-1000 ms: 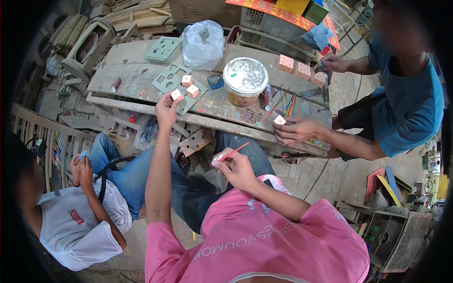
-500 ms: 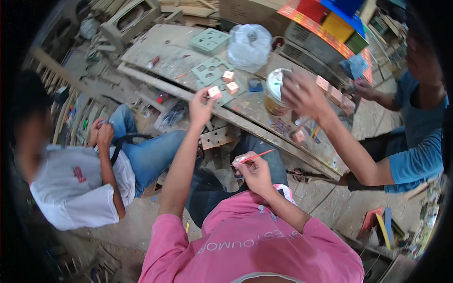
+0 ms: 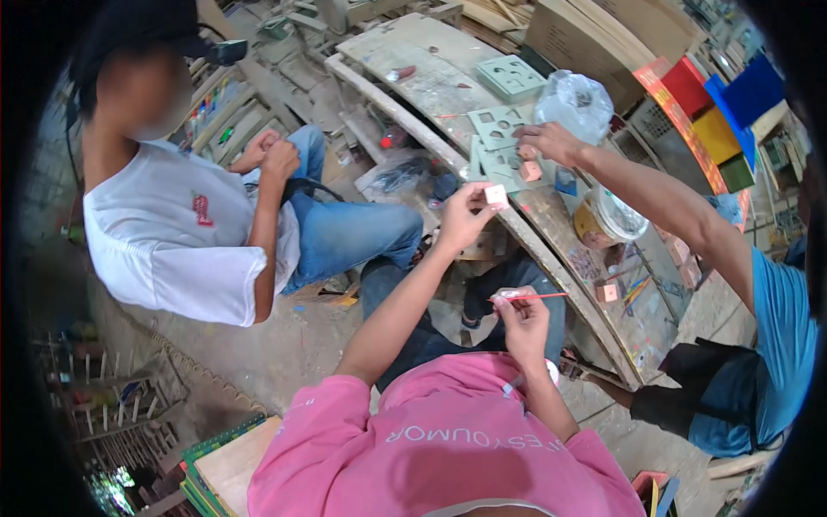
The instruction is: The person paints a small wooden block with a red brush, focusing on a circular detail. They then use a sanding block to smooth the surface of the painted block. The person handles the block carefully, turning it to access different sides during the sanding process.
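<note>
Head view: left hand [image 3: 465, 217] grips 1 pale pink cube [image 3: 496, 196] near the edge of the tabletop [image 3: 413, 45], right hand [image 3: 525, 326] pinches thin red stick [image 3: 544, 296]; cube could drop if left fingertip grip slips or co-worker's outstretched arm [image 3: 668, 198] bumps it.

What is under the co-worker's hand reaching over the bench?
Beneath the co-worker's hand, a partly covered pinkish cube and a pale green cut-out board show; what it hides cannot be seen.

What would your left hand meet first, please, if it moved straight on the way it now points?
Likely the green board on the table, though the left hand might pass above it; depth is unclear.
</note>
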{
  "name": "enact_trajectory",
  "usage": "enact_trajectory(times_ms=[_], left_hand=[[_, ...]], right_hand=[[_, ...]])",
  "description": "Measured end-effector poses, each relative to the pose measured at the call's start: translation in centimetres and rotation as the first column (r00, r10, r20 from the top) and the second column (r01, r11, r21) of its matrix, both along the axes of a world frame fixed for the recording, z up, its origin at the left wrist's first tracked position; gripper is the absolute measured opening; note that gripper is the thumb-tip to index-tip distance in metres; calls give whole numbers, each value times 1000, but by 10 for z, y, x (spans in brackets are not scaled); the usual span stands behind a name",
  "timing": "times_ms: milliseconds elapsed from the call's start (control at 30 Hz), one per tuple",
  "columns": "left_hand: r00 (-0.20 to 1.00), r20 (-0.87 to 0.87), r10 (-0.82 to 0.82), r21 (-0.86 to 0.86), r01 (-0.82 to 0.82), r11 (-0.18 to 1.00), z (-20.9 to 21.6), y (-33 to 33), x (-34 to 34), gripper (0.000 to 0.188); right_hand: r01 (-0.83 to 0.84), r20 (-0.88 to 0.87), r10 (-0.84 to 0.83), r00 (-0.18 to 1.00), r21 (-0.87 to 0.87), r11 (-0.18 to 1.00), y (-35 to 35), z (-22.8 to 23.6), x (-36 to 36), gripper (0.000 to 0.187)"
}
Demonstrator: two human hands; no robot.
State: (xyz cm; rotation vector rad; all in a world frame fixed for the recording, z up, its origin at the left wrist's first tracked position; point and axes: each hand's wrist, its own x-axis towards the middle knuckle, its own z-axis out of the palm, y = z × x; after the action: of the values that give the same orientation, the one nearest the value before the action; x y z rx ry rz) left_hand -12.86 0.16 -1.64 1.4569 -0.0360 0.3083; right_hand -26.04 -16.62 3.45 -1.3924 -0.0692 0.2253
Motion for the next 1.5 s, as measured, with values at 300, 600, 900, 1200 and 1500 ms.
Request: enact_trajectory(times_ms=[300,600,900,1200,1500], left_hand=[[1000,-2,-12,-109,11,994,-6,-6,-11,33],[997,-49,-51,-8,51,999,-3,-17,4,32],[980,22,-199,139,194,971,-1,-70,9,30],[898,-8,-440,-279,421,863,72,-86,-57,41],[843,188,-503,-230,536,812,119,-87,-98,41]], right_hand=[[-8,-14,8,1000,24,1000,-4,-4,1,6],[14,-45,-14,999,9,1000,-7,-1,0,6],[87,-38,-86,996,36,996,-19,-8,2,5],[344,204,-375,904,175,923,-69,67,-1,8],[255,431,-292,854,143,956,-71,104,3,14]])
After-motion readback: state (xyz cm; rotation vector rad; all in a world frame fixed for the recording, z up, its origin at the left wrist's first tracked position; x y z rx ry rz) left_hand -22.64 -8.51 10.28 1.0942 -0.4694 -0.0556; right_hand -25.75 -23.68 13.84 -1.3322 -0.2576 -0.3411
